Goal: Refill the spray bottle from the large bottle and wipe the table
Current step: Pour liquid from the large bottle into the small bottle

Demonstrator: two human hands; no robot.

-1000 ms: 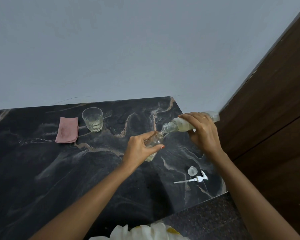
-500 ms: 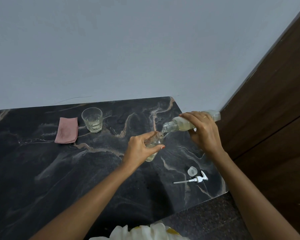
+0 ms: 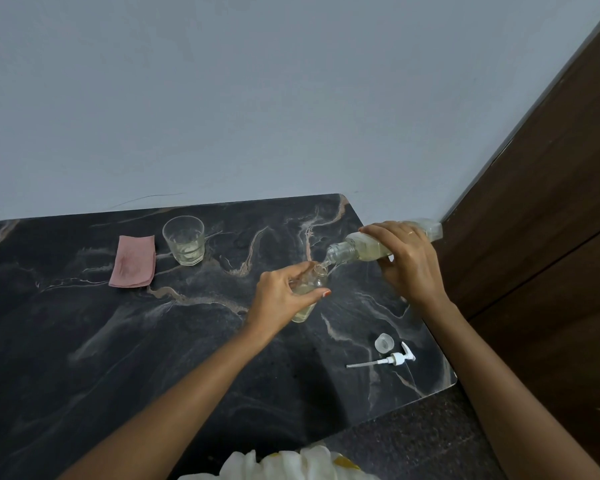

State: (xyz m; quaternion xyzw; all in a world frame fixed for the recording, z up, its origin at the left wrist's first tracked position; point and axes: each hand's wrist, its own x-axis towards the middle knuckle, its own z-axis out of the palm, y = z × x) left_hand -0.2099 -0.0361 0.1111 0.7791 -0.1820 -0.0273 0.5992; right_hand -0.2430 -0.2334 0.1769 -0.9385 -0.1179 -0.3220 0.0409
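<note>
My left hand point(image 3: 284, 297) grips a small clear spray bottle point(image 3: 310, 289) that stands on the dark marble table point(image 3: 84, 341), its neck open and pale liquid in its lower part. My right hand point(image 3: 407, 263) holds the large clear bottle point(image 3: 361, 249) tipped nearly flat, its mouth over the small bottle's neck, with a thin stream of pale yellowish liquid between them. The white pump sprayer head point(image 3: 394, 359) with its tube lies on the table at the right, beside a small clear cap point(image 3: 384, 342). A folded pink cloth point(image 3: 133, 261) lies at the back left.
A drinking glass point(image 3: 184, 240) with a little liquid stands beside the cloth. A grey wall runs behind the table and a brown wooden door point(image 3: 551, 202) closes off the right side. The table's right corner ends near the sprayer head. White fabric point(image 3: 291, 465) shows at the bottom.
The large bottle's base has risen a little, so it lies tipped slightly further. Both hands stay in place over the small bottle.
</note>
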